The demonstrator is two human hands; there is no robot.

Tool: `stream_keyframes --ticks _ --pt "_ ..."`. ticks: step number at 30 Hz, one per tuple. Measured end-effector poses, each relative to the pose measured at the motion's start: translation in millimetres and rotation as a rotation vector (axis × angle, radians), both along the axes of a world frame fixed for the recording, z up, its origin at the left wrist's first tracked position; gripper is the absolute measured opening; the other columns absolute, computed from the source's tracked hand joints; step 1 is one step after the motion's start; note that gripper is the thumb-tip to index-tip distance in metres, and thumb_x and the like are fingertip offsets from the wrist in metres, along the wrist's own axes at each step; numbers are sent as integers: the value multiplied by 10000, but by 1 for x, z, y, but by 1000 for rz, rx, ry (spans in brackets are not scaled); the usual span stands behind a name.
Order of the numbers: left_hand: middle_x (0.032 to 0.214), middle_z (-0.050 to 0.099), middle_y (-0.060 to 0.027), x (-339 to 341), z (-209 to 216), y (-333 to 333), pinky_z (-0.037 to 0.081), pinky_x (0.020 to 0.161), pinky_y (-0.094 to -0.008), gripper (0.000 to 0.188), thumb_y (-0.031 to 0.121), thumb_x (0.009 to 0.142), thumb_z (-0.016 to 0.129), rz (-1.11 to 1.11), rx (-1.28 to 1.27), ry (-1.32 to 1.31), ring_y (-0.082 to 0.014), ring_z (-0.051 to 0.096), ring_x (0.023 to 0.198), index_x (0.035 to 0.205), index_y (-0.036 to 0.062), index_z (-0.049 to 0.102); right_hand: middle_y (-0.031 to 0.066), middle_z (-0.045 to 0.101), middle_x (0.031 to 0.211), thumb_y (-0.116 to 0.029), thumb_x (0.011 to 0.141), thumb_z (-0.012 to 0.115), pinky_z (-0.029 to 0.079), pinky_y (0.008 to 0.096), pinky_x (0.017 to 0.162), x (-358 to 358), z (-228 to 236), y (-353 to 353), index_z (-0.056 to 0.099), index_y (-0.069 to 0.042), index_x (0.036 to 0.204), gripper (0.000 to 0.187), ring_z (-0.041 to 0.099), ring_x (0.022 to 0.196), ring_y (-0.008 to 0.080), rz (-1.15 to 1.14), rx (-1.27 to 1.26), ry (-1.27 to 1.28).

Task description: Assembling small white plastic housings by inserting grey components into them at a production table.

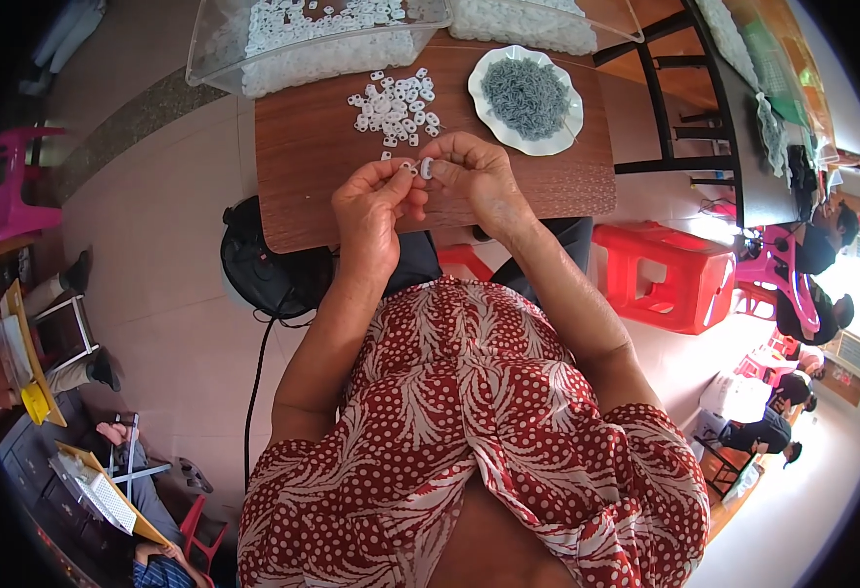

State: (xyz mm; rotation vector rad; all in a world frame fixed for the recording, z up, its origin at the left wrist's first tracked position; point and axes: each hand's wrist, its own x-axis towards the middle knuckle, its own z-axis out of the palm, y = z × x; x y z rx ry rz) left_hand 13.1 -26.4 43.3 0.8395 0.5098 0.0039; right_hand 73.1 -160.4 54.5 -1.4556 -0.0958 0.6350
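Note:
My left hand (376, 201) pinches a small white plastic piece (411, 168) between thumb and fingertips, above the near part of the brown table (332, 201). Close against it, my right hand (479, 181) grips another small white plastic piece (426, 169). The fingertips almost meet, and whether the two pieces touch is too small to tell. Just beyond my hands lies a loose heap of white plastic pieces with holes (395, 106). To the right of the heap stands a white scalloped plate (554, 145) filled with small grey-green pieces (525, 98).
Two clear bins, a left one (216, 69) and a right one (606, 24), hold many white pieces at the far edge. A black bag (263, 260) is by the table's near left. Red stools (665, 279) stand to the right. Other people sit at both sides.

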Motion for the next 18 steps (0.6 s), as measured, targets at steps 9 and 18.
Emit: stream_keyframes --ticks 9,18 --pt "783 644 -110 -7 10 -7 483 479 -222 122 53 846 592 -8 6 -16 -124 599 594 932 -33 598 21 618 837 -31 870 547 463 197 652 -9 15 -9 599 -3 976 121 550 735 63 -70 -32 4" --pt "767 644 -90 -11 15 -8 459 466 -209 114 68 834 619 -25 72 18 -110 588 575 908 -19 623 -8 621 824 -66 864 577 435 174 612 -11 16 -14 615 -35 961 108 534 690 53 -86 -6 52"
